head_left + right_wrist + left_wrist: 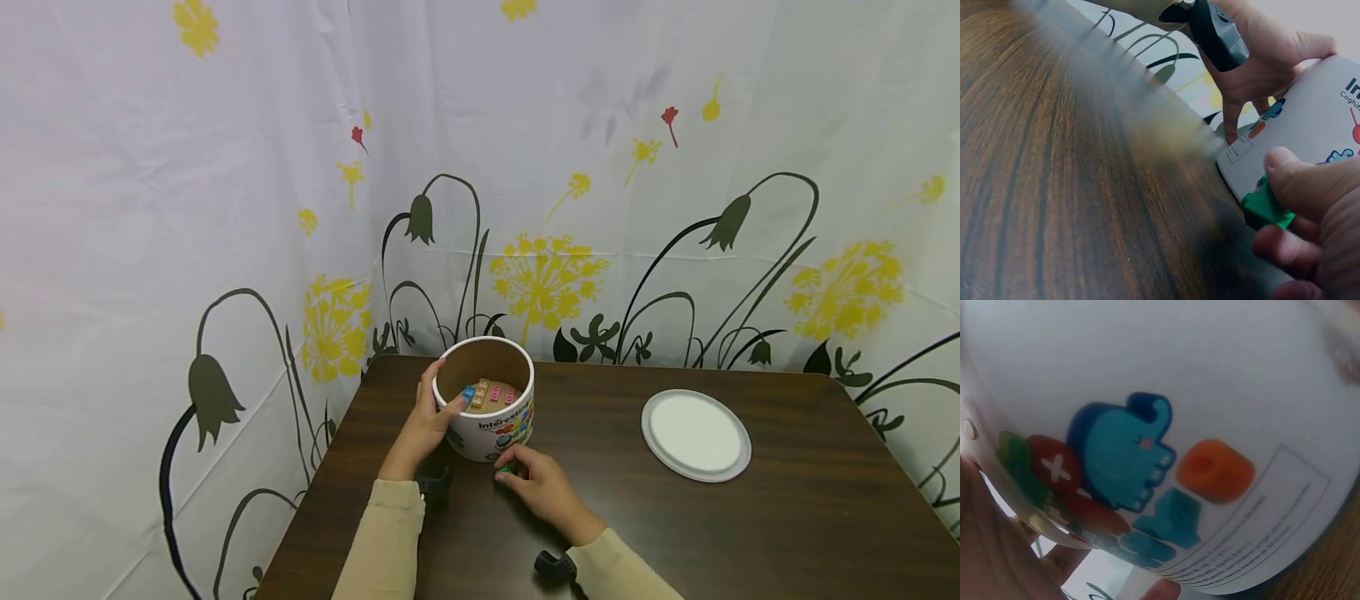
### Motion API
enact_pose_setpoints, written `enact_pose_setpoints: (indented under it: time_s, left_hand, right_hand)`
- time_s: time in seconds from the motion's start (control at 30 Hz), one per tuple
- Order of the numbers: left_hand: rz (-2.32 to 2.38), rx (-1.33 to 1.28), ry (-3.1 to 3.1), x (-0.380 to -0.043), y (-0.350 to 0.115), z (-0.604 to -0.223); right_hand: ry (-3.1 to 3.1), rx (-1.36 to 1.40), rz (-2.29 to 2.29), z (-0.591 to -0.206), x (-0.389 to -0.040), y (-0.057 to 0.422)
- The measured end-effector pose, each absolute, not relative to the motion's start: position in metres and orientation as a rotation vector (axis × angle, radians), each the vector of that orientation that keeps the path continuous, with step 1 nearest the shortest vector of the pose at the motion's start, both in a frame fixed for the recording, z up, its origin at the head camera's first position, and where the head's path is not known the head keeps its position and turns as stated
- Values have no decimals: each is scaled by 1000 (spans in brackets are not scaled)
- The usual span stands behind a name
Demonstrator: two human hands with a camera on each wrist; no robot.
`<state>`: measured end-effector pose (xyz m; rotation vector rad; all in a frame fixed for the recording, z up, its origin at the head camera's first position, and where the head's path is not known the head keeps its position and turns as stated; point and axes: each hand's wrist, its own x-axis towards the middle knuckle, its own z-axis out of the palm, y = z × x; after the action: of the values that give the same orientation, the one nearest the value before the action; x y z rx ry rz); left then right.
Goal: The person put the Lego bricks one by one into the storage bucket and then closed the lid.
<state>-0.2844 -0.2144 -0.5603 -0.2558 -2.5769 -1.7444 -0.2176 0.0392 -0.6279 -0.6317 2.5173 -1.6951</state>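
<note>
A white cylindrical tub (pixel 474 435) with colourful printed pictures stands on the dark wooden table. My left hand (pixel 422 427) grips its left side, thumb at the rim and fingers spread round the outer wall. Inside the tub lie several toy blocks, among them a blue one (pixel 468 394), a tan one (pixel 478 393) and a pink one (pixel 496 393). Just in front of the tub's base, my right hand (pixel 547 490) pinches a green toy block (pixel 1266 206) between thumb and fingers, low over the table. The left wrist view is filled by the tub's printed wall with a blue elephant (pixel 1119 456).
A round white lid (pixel 697 435) lies flat on the table (pixel 600 442), to the right of the tub. Behind the table's far edge hangs a white curtain (pixel 465 100) with flower prints. A black wrist device (pixel 555 567) sits by the right sleeve.
</note>
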Motion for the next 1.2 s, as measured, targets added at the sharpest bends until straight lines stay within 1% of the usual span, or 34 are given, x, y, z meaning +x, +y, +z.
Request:
enact_pose_setpoints:
  time_s: [0.17,0.3,0.4,0.5,0.63,0.73,0.8,0.87,0.97,1.03,1.2]
  left_hand:
    - [-1731,-237,-2597,-282,-215,-563]
    - [-1745,-224,-2592,-280,-214,-568]
    - [-1765,-239,-2580,-280,-213,-569]
    - [-1780,-246,-2566,-281,-212,-568]
    - [-1776,-240,-2564,-283,-211,-566]
    - [-1755,-248,-2576,-283,-210,-565]
    - [-1739,-258,-2576,-283,-210,-564]
    - [-1736,-269,-2569,-283,-210,-563]
    - [-1736,-284,-2571,-285,-211,-563]
    - [-1746,-285,-2569,-285,-211,-562]
    - [-1746,-250,-2565,-285,-212,-562]
  right_hand:
    - [2142,-601,-1908,-626,-214,40]
    - [1893,-658,-2007,-618,-210,39]
    - [1908,-722,-2025,-601,-210,37]
    - [1999,-720,-2038,-571,-215,35]
    - [2028,-643,-2178,-522,-236,32]
    - [1952,-555,-2371,-494,-264,30]
    - [1899,-507,-2458,-482,-286,27]
    - [1922,-464,-2455,-479,-309,22]
    - [2100,-440,-2336,-482,-332,16]
    - [2267,-431,-2208,-486,-340,13]
    - [2498,-439,-2026,-492,-342,6]
